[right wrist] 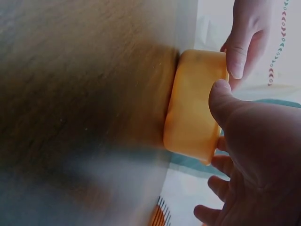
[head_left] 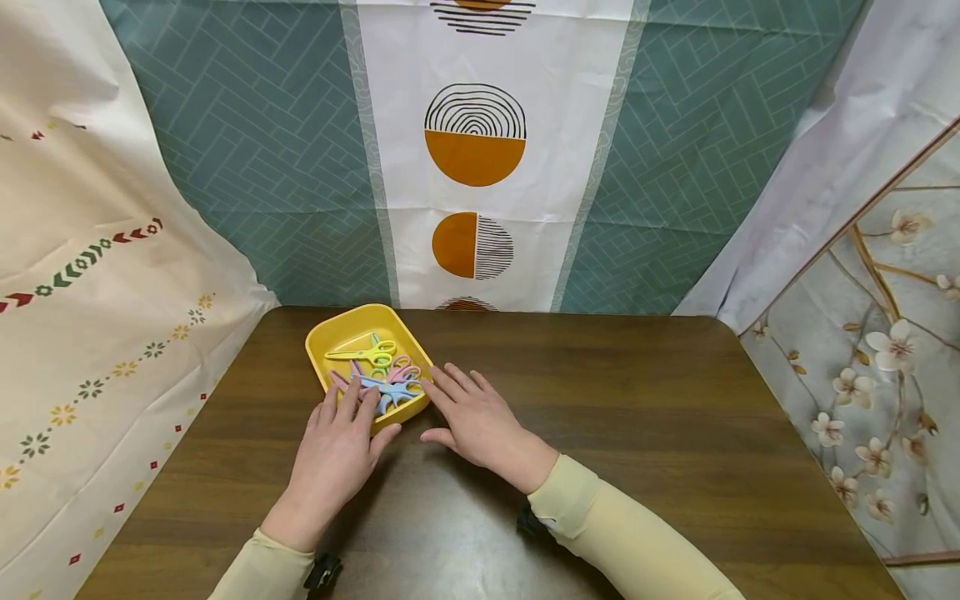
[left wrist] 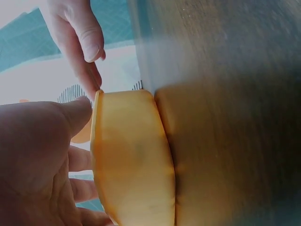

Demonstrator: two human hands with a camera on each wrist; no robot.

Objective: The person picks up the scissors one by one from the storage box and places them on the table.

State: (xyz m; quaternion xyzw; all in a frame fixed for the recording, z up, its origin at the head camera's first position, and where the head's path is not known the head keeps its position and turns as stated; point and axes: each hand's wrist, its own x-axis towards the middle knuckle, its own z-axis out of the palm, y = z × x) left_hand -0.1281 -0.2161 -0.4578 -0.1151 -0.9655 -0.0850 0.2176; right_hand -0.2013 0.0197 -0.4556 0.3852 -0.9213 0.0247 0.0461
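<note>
A yellow tray (head_left: 317, 332) sits on the left part of the table, turned at an angle, holding several craft scissors. Yellow scissors (head_left: 360, 355) lie uppermost at the back; blue scissors (head_left: 396, 390) and pink scissors (head_left: 402, 367) overlap nearer the front. My left hand (head_left: 335, 446) lies over the tray's front left rim, its fingers extended and partly covering the scissors. Its thumb is by the front wall (left wrist: 134, 155). At the tray's right front corner is my right hand (head_left: 480, 421), fingers straight, index fingertip at the rim. Neither hand holds any scissors.
The brown wooden table (head_left: 637, 400) extends to the right of the tray. A patterned curtain (head_left: 480, 250) hangs along its back edge. Printed cloths border the left (head_left: 112, 375) and right (head_left: 862, 375) sides.
</note>
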